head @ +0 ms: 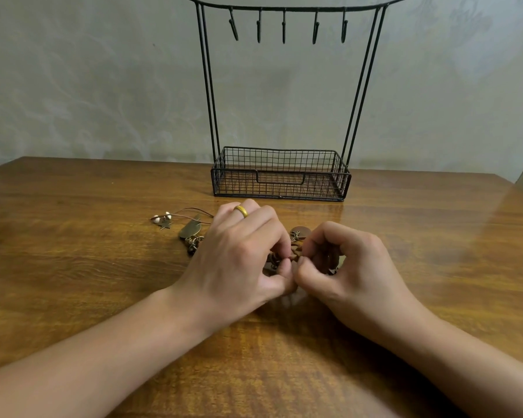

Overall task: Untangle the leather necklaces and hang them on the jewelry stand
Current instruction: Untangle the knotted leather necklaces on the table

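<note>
So the knot of leather necklaces (287, 256) is being worked on right at the middle of the wooden table (73, 267), a bit in front of the jewelry stand (281, 173). The left hand (239, 257) is curled in, with thumb and fingertips pinched on the cords. The right hand (344, 263) is curled the same way and pinched on the bundle from the other side, so the two grips almost touch. That closeness probably makes sense, since a small snag gets picked apart better with short grips than long pulls.

A loose end is trailed out toward the table's left side: thin cord, pale beads (160, 217), a little star charm (164, 226) and a leaf-shaped metal pendant (191, 229), all flat on the wood and out of the way. Exactly how many necklaces are in the bundle can't be told, too much is hidden by the fingers.

The stand is parked against the far edge by the wall, hooks (283, 27) all bare, wire basket facing forward, so nothing's been hung yet. A gold ring (241, 211) is worn on the left hand.
</note>
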